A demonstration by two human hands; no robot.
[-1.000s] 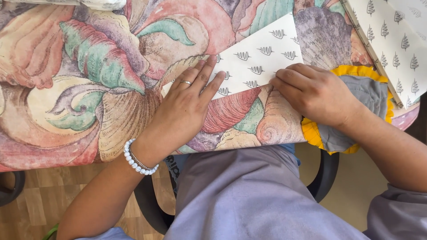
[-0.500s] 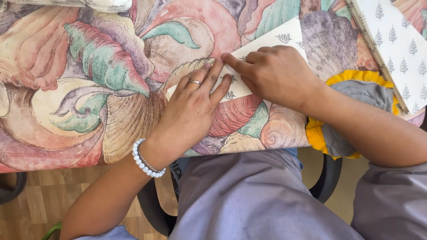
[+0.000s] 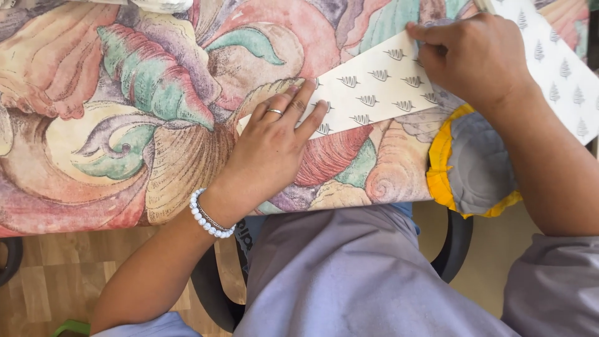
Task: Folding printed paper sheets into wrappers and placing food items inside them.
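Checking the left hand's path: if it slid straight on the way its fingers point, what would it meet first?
Probably nothing new: the left hand lies fingertips on the patterned paper, pointing up-right along it; beyond is tablecloth.

The person is wearing loose clothing in a pale lavender-grey, covering the lap and showing again as a short sleeve at each lower corner of the view. Both forearms are showing bare below the sleeves. The left hand (image 3: 271,146) is wearing a thin silver ring on one finger, and a bracelet (image 3: 209,218) of round white beads is circling the left wrist. The right hand (image 3: 477,56) is wearing no jewellery on the side in view.
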